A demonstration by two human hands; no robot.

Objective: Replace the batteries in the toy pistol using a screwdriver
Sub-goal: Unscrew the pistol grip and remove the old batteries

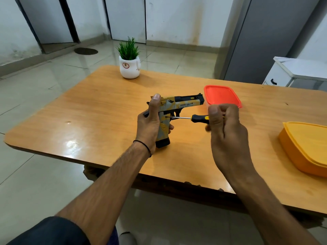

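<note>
A yellow, grey and black toy pistol [184, 103] stands upright on its grip base on the wooden table [99, 110], barrel pointing right. My left hand [150, 124] grips its handle from behind, thumb up along the rear of the slide. My right hand [226, 128] pinches the black and yellow handle of a small screwdriver [196, 118]. The screwdriver's thin shaft lies level, and its tip sits at a screw hole on the upper part of the grip.
An orange-red lid [221, 96] lies flat just behind my right hand. A yellow-orange plastic box [304, 147] sits at the table's right edge. A potted plant in a white pot [129, 67] stands at the far side. A white cabinet [290, 71] is beyond the table.
</note>
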